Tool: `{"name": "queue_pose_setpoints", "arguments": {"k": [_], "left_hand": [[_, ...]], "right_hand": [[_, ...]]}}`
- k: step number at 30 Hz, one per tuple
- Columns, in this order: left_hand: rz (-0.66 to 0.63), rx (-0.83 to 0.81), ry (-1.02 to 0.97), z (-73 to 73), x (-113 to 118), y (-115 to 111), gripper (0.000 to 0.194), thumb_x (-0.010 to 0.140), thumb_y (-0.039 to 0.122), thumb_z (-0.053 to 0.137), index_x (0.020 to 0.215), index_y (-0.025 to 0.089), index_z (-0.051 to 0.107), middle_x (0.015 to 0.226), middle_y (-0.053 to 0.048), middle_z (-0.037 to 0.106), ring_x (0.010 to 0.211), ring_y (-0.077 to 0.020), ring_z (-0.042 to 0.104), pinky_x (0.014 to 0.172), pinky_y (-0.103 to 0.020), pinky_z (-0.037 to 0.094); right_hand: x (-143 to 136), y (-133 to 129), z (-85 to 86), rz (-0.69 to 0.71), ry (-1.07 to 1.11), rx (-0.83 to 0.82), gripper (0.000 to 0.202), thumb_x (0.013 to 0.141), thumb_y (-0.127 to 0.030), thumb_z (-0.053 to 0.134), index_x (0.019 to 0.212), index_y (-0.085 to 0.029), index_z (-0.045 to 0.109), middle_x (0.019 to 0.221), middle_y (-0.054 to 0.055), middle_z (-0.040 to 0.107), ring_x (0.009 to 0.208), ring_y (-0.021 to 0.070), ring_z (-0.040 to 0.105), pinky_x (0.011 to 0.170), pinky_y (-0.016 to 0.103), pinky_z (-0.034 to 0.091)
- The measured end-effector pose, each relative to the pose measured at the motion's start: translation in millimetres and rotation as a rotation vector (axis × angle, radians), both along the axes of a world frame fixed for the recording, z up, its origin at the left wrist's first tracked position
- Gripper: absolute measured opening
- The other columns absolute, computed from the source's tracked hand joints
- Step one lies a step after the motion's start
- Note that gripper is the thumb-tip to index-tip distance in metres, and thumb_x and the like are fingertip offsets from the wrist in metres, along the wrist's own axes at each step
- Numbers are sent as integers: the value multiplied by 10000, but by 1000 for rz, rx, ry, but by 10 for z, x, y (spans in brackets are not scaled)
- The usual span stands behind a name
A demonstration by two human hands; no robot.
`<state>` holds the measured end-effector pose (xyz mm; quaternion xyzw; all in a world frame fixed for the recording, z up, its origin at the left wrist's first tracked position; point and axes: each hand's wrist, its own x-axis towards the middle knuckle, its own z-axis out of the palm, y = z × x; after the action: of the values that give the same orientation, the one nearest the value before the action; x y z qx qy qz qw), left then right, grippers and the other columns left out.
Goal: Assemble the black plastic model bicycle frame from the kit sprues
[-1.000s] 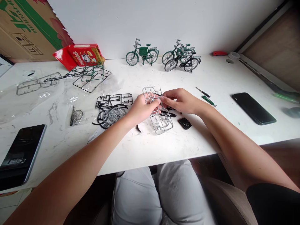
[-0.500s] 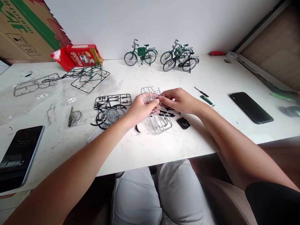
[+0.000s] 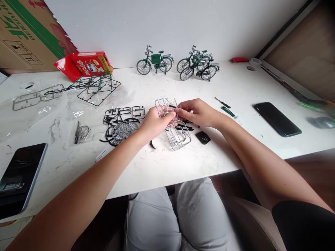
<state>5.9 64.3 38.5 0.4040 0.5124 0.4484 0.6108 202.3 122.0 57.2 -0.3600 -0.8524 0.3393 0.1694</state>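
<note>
A silver plastic sprue [image 3: 180, 147], a thin frame carrying small model parts, is held tilted above the table. My left hand [image 3: 157, 120] grips its left side, thumb on top and fingers behind. My right hand [image 3: 195, 111] is closed in a pinch at the sprue's upper right edge. A small dark strip [image 3: 172, 106] shows beside those fingertips; whether it is held I cannot tell. Below the right hand lie black parts [image 3: 184, 128], partly hidden, and a black basket-like piece [image 3: 203, 137]. Left of my left hand are a black sprue [image 3: 137, 112] and grey spoked wheels [image 3: 125, 129].
Model bicycles stand at the back: a green one [image 3: 155, 61] and a black one [image 3: 200, 71] before another green one. Also here are a red packet [image 3: 91, 64], empty sprues [image 3: 98, 101], a small screwdriver [image 3: 222, 103], a green tool [image 3: 229, 112] and two phones [image 3: 277, 118].
The whole view has shifted slightly. The dark strip by my right fingertips now shows more clearly against the silver sprue. Both hands keep their hold in nearly the same place.
</note>
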Motion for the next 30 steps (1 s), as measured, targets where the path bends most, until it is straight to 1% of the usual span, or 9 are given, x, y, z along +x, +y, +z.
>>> {"name": "queue_pose_setpoints", "arguments": {"k": [5,9,12,15,18,21,25,28,30], "left_hand": [[32,-12,-4,46,27,-21,59,967,82,700,1023,100,707,848,-74,762,730,-147,755,835,-323,632],[44,8,-35,14,-6,0,107,924,84,749,1021,111,714,944,-80,780,747,-144,755,853,-336,643],[26,29,-69,-42,-69,47,122,896,95,782,999,115,719,994,-94,792,753,-155,765,836,-346,652],[-5,31,-115,-88,-123,84,174,870,111,821,1009,115,716,992,-101,795,759,-175,778,833,-366,653],[-22,42,-134,-101,-137,86,261,831,125,870,1041,112,715,1001,-98,791,788,-177,778,866,-372,646],[-14,38,-182,-91,-127,69,336,801,100,886,1078,120,698,1050,-92,793,843,-180,780,910,-380,638],[16,26,-198,-63,-122,59,337,793,61,879,1067,115,691,1035,-88,798,868,-163,771,937,-359,618],[49,15,-255,-45,-131,62,338,796,26,862,1058,120,670,1015,-85,808,897,-176,788,970,-373,616],[49,16,-302,-45,-144,70,344,809,21,854,1072,122,657,1019,-94,818,933,-197,803,992,-394,619]], "right_hand": [[-8,0,4,9,33,14,458,1029,-551,612,757,-184,650,676,1,631,626,116,491,635,322,402],[-12,0,-1,10,58,13,416,1008,-535,661,788,-181,668,686,2,641,633,121,509,630,321,423],[-13,4,-20,0,99,39,362,1006,-501,677,842,-180,694,734,12,675,661,128,551,645,323,462],[-22,1,-32,-21,166,56,305,1012,-464,677,905,-181,716,794,20,707,697,127,587,685,323,507],[-39,-11,-37,-44,223,67,269,996,-439,694,913,-183,704,829,28,719,742,136,612,711,327,532],[-60,-17,-59,-92,309,85,234,983,-411,697,934,-184,669,911,48,726,798,149,629,725,329,550],[-66,-1,-107,-62,333,2,217,976,-391,696,977,-179,652,897,44,711,795,150,637,688,313,533],[-47,19,-110,0,414,-154,168,959,-314,650,1040,-167,651,968,60,719,864,173,676,728,320,557],[-31,31,-97,47,480,-268,212,942,-257,551,1085,-153,669,1012,75,718,893,188,687,745,334,578]]}}
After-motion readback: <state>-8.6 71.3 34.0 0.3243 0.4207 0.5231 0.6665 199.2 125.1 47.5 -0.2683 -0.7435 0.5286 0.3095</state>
